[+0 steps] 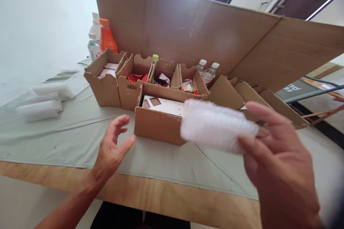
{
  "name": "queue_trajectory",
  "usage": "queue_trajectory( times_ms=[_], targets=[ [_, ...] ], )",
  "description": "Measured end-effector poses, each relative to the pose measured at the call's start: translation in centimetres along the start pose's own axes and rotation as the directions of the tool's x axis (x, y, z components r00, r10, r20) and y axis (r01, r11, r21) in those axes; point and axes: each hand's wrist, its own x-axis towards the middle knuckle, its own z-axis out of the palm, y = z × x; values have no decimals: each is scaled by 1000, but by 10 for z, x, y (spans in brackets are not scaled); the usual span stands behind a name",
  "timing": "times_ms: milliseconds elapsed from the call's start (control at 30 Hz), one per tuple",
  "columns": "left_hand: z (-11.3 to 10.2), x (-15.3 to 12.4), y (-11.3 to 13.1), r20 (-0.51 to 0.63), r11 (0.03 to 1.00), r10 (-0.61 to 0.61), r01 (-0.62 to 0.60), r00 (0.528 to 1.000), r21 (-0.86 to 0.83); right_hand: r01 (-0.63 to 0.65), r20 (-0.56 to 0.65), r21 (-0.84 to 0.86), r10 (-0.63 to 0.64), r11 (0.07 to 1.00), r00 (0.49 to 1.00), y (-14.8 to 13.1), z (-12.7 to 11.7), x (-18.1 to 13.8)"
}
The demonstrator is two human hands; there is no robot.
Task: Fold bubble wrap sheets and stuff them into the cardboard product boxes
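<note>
My right hand (279, 171) holds a roll of white bubble wrap (215, 125) up in front of me, thumb and fingers pinching its right end. My left hand (113, 148) hovers open below and to the left of the roll, fingers spread, holding nothing. Just behind the roll stands a small open cardboard box (157, 125) with a white insert inside. Behind that is a row of small cardboard boxes (134, 78) holding packets and snacks.
A large cardboard sheet (204, 28) stands as a wall at the back. Several bubble-wrap rolls (40, 105) lie at the left on the grey cloth (75, 132). An orange bottle (106, 37) and clear bottles (208, 71) stand near the boxes. The wooden table edge (161, 196) runs in front.
</note>
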Motion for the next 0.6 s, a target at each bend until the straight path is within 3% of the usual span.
queue_trajectory(
  times_ms=[67, 100, 167, 233, 300, 400, 600],
  targets=[
    [17, 21, -11, -35, 998, 37, -35, 999, 57, 70, -9, -269, -75, 961, 997, -8, -12, 38],
    [26, 28, -18, -15, 997, 39, -38, 999, 67, 91, 39, -474, -83, 876, 996, -11, -15, 53],
    [39, 33, -33, 37, 996, 27, -30, 999, 89, 133, 145, -828, -21, 544, 989, -16, -12, 76],
    [44, 31, -45, 61, 992, 28, -35, 998, 119, 180, 201, -961, 81, 207, 976, -21, -1, 88],
    [44, 26, -53, 64, 986, 38, -48, 997, 157, 258, 261, -965, 194, 39, 946, -24, 16, 96],
    [38, 23, -58, 74, 980, 38, -52, 997, 190, 390, 349, -920, 364, -43, 864, -21, 39, 106],
    [36, 25, -64, 92, 974, 106, -122, 990, 190, 507, 500, -853, 474, 125, 725, 8, 53, 122]
  ],
)
